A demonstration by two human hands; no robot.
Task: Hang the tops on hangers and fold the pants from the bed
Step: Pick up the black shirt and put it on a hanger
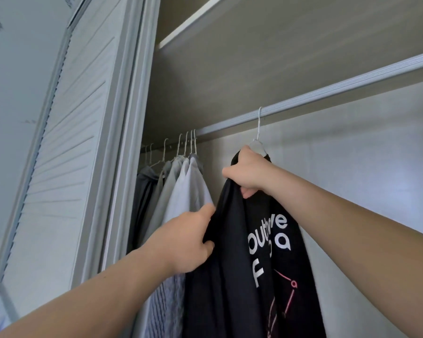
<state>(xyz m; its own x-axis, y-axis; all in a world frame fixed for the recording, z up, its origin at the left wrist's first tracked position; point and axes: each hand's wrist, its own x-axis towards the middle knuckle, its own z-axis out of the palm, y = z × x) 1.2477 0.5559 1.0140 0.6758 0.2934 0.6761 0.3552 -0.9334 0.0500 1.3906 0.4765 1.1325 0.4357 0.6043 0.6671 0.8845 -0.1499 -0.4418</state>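
Observation:
A black top (232, 276) with white lettering and a pink line print hangs on a white hanger (257, 140), whose hook sits over the wardrobe rail (327, 90). My right hand (248, 173) grips the top's shoulder just under the hanger's neck. Lower down, my left hand (189, 240) pinches the top's left edge. The bed and the pants are out of view.
Several grey, pale blue and dark tops (178, 193) hang on white hangers at the rail's left end, close beside the black top. A louvred wardrobe door (66, 154) stands at the left. A shelf (188, 23) runs above the rail. The rail to the right is bare.

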